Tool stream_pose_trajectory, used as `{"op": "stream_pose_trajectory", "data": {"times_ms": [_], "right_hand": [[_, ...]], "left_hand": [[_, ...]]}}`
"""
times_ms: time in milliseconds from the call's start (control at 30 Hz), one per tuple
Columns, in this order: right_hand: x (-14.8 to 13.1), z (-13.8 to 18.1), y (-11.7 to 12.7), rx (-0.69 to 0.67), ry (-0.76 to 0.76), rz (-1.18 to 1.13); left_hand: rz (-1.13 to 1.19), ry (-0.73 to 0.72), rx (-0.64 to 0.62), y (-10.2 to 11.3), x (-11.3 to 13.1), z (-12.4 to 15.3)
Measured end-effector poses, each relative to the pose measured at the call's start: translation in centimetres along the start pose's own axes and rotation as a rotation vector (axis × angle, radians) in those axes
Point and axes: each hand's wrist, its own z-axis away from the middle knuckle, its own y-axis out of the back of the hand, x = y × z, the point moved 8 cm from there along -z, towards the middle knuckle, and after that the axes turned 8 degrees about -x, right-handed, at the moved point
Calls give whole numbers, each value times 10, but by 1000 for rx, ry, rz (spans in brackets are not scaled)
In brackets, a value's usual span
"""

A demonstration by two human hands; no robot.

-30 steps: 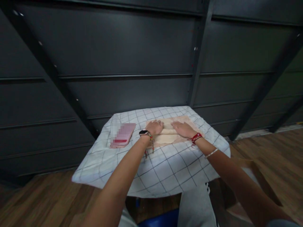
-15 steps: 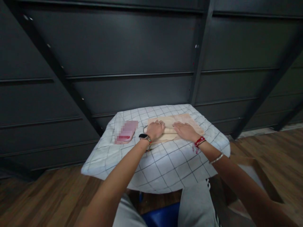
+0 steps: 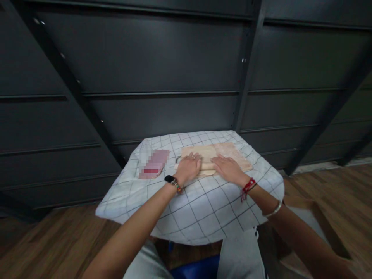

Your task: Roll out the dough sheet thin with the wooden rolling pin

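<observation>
A pale wooden rolling pin (image 3: 207, 166) lies crosswise on a flat cream sheet that looks like rolled dough (image 3: 205, 153). Under the sheet is a peach-coloured mat (image 3: 231, 150). My left hand (image 3: 188, 166) rests flat over the left part of the pin, fingers stretched forward. Over its right part lies my right hand (image 3: 228, 169), also flat with the fingers extended. Neither hand wraps round the pin, and both cover much of it. A thin dark loop (image 3: 178, 159) shows beside my left fingers.
A white checked cloth (image 3: 200, 217) covers the small table. Left of the mat lies a pink, partly pixelated flat item (image 3: 155, 164). Dark metal panels (image 3: 162, 112) stand right behind the table. An open cardboard box (image 3: 328, 224) sits on the wooden floor at right.
Both hands and the rolling pin have moved a little toward me across the sheet. The mat and the pink item stay in place; the view has shifted slightly.
</observation>
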Motion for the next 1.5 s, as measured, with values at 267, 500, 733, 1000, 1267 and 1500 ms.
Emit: {"op": "stream_pose_trajectory", "data": {"times_ms": [267, 500, 733, 1000, 1267, 1500], "right_hand": [[3, -18, 1, -39, -15, 7], [-6, 16, -6, 28, 45, 10], [19, -40, 4, -66, -50, -2], [46, -102, 5, -33, -134, 158], [64, -137, -8, -129, -137, 171], [57, -124, -16, -132, -15, 118]], "left_hand": [[31, 48, -78, -2, -5, -12], [26, -18, 3, 2, 12, 27], [38, 73, 3, -5, -35, -43], [-46, 119, 133, 13, -56, -83], [-21, 183, 92, 13, -73, -107], [7, 81, -67, -6, -59, -96]]}}
